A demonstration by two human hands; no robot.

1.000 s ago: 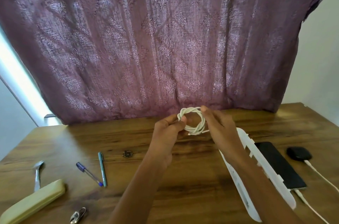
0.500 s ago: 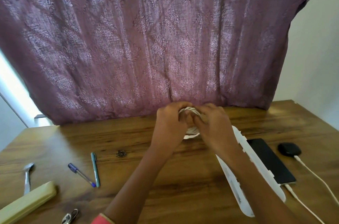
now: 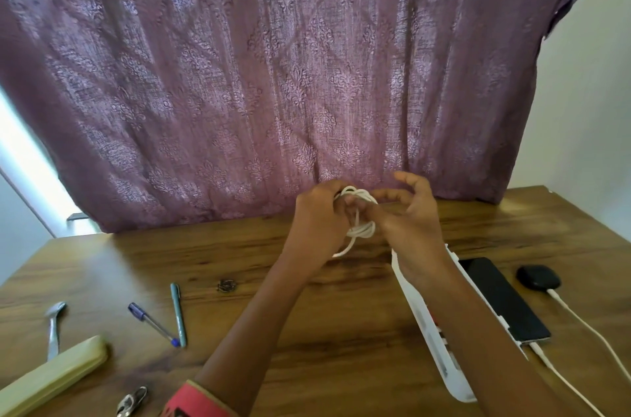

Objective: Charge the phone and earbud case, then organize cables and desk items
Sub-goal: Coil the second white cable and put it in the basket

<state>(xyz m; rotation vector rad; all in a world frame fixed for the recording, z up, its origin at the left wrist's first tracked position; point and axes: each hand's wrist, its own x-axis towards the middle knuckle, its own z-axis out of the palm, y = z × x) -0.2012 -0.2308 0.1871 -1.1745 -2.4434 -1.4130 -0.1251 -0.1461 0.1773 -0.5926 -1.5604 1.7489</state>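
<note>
Above the far middle of the wooden desk [image 3: 341, 341] I hold a coiled white cable [image 3: 361, 228] between both hands. My left hand [image 3: 317, 222] grips the coil's left side, its fingers closed around the loops. My right hand [image 3: 409, 211] pinches the coil from the right with thumb and forefinger, the other fingers spread upward. A loose cable end hangs below the coil. To the right lie a black phone [image 3: 502, 300] and a black earbud case [image 3: 538, 276], each with a white charging cable [image 3: 587, 324] plugged in. A white power strip [image 3: 430, 341] lies under my right forearm.
On the left of the desk lie a blue pen [image 3: 153, 324], a teal pen [image 3: 178, 314], a spoon [image 3: 54, 327], a pale yellow case [image 3: 51, 379], a metal clip [image 3: 131, 401] and a small dark ring [image 3: 226, 285]. A purple curtain [image 3: 273, 75] hangs behind the desk.
The open round coil has been squeezed together between my hands, and a cable end now wraps across its middle. My right fingers have spread open above it.
</note>
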